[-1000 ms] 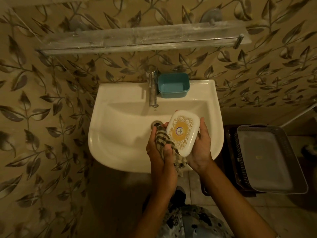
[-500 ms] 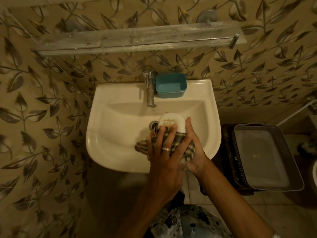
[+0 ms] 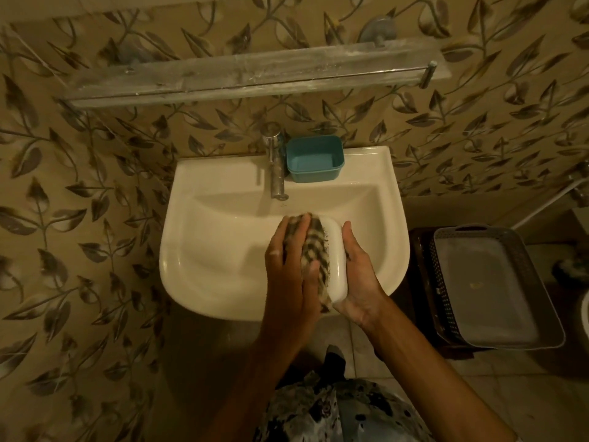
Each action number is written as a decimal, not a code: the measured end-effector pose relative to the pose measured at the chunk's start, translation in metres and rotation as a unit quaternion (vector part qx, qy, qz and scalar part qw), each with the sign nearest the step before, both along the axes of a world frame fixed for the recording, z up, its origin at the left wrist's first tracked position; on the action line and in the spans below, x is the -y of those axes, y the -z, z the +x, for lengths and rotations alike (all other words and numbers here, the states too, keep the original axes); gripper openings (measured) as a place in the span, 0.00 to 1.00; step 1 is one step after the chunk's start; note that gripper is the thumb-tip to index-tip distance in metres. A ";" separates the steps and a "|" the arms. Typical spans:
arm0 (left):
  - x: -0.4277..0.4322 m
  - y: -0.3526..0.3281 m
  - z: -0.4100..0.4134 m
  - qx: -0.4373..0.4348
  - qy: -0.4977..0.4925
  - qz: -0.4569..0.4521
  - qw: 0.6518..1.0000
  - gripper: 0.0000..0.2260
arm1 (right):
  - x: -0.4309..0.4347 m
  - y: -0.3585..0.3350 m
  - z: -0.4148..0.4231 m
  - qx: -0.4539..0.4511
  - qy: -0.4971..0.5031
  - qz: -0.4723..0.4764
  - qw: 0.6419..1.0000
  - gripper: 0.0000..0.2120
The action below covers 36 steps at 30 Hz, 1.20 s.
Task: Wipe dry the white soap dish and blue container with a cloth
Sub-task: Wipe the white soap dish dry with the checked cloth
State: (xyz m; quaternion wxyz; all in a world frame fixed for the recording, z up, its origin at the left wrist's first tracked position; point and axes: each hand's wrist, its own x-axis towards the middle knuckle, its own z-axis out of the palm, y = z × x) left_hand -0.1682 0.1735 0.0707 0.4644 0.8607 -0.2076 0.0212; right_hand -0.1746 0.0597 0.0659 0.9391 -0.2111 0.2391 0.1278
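Over the front right of the basin, my right hand (image 3: pixel 358 275) holds the white soap dish (image 3: pixel 337 260) on its edge, gripping it from the right. My left hand (image 3: pixel 290 266) presses a checked cloth (image 3: pixel 314 253) flat against the dish's left face, and the cloth hides most of that face. The blue container (image 3: pixel 315 158) stands open and upright on the sink's back ledge, just right of the tap, apart from both hands.
The white sink (image 3: pixel 204 250) hangs on a leaf-patterned wall, with a metal tap (image 3: pixel 276 167) at its back centre. A glass shelf (image 3: pixel 248 76) runs above. A grey basket with a tray (image 3: pixel 490 282) stands on the floor to the right.
The soap dish has turned from lying face up to standing on its edge. My left hand with the cloth has shifted from on top of the dish to its left side.
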 end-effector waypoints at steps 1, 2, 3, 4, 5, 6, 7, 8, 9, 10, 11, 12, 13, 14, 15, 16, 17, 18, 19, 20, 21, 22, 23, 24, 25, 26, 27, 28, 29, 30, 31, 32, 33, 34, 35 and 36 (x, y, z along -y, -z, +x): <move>-0.002 0.004 -0.013 0.014 -0.001 0.015 1.000 0.25 | 0.000 0.000 0.000 -0.003 0.000 0.007 1.000 0.31; -0.003 0.007 -0.026 0.033 0.006 0.036 0.999 0.25 | 0.001 0.001 0.001 -0.005 -0.001 0.009 1.000 0.32; -0.002 0.009 -0.037 0.054 0.020 0.059 0.997 0.25 | 0.001 0.003 0.002 -0.010 -0.004 0.011 1.000 0.34; -0.001 0.012 -0.044 0.074 0.032 0.082 0.993 0.25 | 0.002 0.004 0.003 -0.012 -0.013 0.015 1.000 0.35; -0.001 0.011 -0.045 0.093 0.042 0.101 0.990 0.26 | 0.001 0.004 0.003 -0.012 -0.015 0.017 1.000 0.35; 0.002 0.012 -0.041 0.107 0.046 0.117 0.986 0.26 | 0.000 0.006 0.001 -0.014 -0.013 0.016 1.000 0.34; 0.005 0.011 -0.034 0.115 0.045 0.132 0.983 0.26 | -0.001 0.008 0.000 -0.009 -0.008 0.018 1.000 0.33; 0.008 0.007 -0.025 0.114 0.038 0.143 0.982 0.26 | -0.002 0.010 -0.002 0.006 -0.011 0.015 1.000 0.30; 0.011 0.004 -0.016 0.108 0.031 0.155 0.981 0.25 | -0.004 0.011 -0.003 0.024 -0.004 0.007 1.000 0.27; 0.013 0.000 -0.007 0.101 0.028 0.172 0.979 0.25 | -0.005 0.009 -0.003 0.034 0.001 -0.001 0.999 0.23; 0.014 -0.004 0.000 0.098 0.027 0.190 0.977 0.26 | -0.005 0.010 -0.003 0.035 0.006 -0.006 0.999 0.23; 0.015 -0.006 0.008 0.096 0.022 0.194 0.976 0.26 | -0.004 0.009 -0.002 0.038 0.012 -0.003 0.999 0.25; 0.015 -0.008 0.015 0.089 0.013 0.177 0.980 0.26 | -0.003 0.008 -0.001 0.038 0.012 -0.010 0.999 0.28; 0.015 -0.008 0.020 0.069 0.004 0.142 0.987 0.25 | 0.000 0.006 0.000 0.036 0.014 -0.011 0.999 0.28; 0.013 -0.008 0.023 0.034 -0.003 0.097 0.995 0.25 | 0.002 0.004 0.000 0.021 0.014 -0.013 1.000 0.27; 0.013 -0.004 0.025 -0.014 -0.008 0.045 0.999 0.25 | 0.005 0.005 0.001 0.008 0.025 -0.012 1.000 0.27; 0.013 -0.001 0.022 -0.062 -0.013 -0.008 0.998 0.25 | 0.008 0.006 0.000 0.001 0.031 -0.013 0.999 0.28; 0.014 0.002 0.016 -0.097 -0.020 -0.046 0.994 0.25 | 0.010 0.006 0.000 -0.001 0.037 -0.012 0.999 0.29; 0.015 0.005 0.005 -0.111 -0.027 -0.060 0.992 0.26 | 0.012 0.005 0.000 0.000 0.043 -0.006 0.999 0.29; 0.016 0.007 -0.008 -0.102 -0.027 -0.057 0.993 0.26 | 0.014 0.004 0.001 0.000 0.047 0.005 0.999 0.30; 0.016 0.009 -0.021 -0.078 -0.020 -0.050 0.995 0.25 | 0.015 0.002 0.002 0.006 0.046 0.023 0.999 0.31; 0.017 0.012 -0.033 -0.051 -0.010 -0.040 0.998 0.25 | 0.014 0.000 0.002 0.004 0.047 0.034 0.998 0.33; 0.018 0.014 -0.043 -0.029 0.000 -0.019 0.999 0.25 | 0.014 0.003 0.002 -0.005 0.044 0.037 0.998 0.33; 0.018 0.016 -0.048 -0.007 0.007 0.010 1.000 0.25 | 0.014 0.007 0.002 -0.017 0.036 0.039 0.998 0.32; 0.020 0.016 -0.049 0.017 0.014 0.040 0.999 0.25 | 0.013 0.012 0.002 -0.024 0.029 0.038 0.999 0.30; 0.020 0.016 -0.046 0.040 0.019 0.069 0.997 0.25 | 0.011 0.012 0.002 -0.016 0.019 0.036 0.999 0.29; 0.021 0.013 -0.040 0.060 0.023 0.099 0.993 0.25 | 0.009 0.011 0.000 0.000 0.013 0.030 0.999 0.28; 0.023 0.009 -0.031 0.080 0.027 0.132 0.988 0.24 | 0.008 0.012 -0.002 0.018 0.009 0.022 1.000 0.25; 0.024 0.005 -0.022 0.095 0.035 0.171 0.980 0.24 | 0.006 0.014 -0.002 0.031 0.015 0.022 0.999 0.22; 0.025 0.003 -0.011 0.096 0.047 0.208 0.972 0.25 | 0.003 0.013 -0.002 0.030 0.030 0.021 0.999 0.19; 0.027 0.001 -0.002 0.088 0.052 0.230 0.968 0.26 | 0.002 0.015 -0.001 0.032 0.042 0.022 0.998 0.17; 0.028 0.000 0.008 0.072 0.048 0.230 0.969 0.26 | 0.002 0.014 0.001 0.018 0.050 0.004 0.999 0.20; 0.030 0.000 0.018 0.054 0.034 0.210 0.976 0.25 | 0.001 0.016 0.002 0.007 0.047 -0.019 0.999 0.24; 0.031 0.001 0.026 0.028 0.023 0.177 0.984 0.25 | 0.000 0.016 0.002 0.003 0.041 -0.028 0.999 0.24; 0.032 0.003 0.035 -0.007 0.019 0.142 0.990 0.24 | -0.001 0.016 0.004 -0.002 0.026 -0.036 0.999 0.19; 0.030 0.004 0.043 -0.045 0.018 0.104 0.993 0.23 | -0.002 0.012 0.006 0.000 0.013 -0.030 0.999 0.18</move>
